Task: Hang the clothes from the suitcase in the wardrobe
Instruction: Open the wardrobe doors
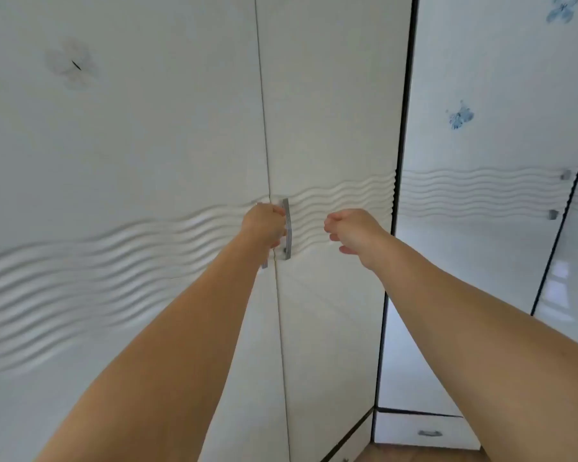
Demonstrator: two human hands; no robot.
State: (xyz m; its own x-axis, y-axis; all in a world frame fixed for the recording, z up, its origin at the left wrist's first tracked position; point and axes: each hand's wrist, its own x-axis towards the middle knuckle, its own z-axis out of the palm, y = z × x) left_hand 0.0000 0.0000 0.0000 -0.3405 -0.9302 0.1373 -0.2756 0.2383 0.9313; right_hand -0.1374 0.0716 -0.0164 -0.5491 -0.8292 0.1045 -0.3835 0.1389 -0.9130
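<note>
A tall white wardrobe fills the view, with two shut doors meeting at a seam: the left door (131, 155) and the right door (331, 121). Both carry a band of raised wavy lines. My left hand (264, 225) is closed around the left door's metal handle, which it mostly hides. The right door's silver handle (286, 228) stands free just beside it. My right hand (351, 231) hovers a little to the right of that handle, fingers loosely curled and apart, holding nothing. No clothes or suitcase are in view.
To the right stands another glossy white wardrobe section (488, 228) with blue butterfly prints, small metal handles and a low drawer (427, 431). A strip of wooden floor (414, 456) shows at the bottom.
</note>
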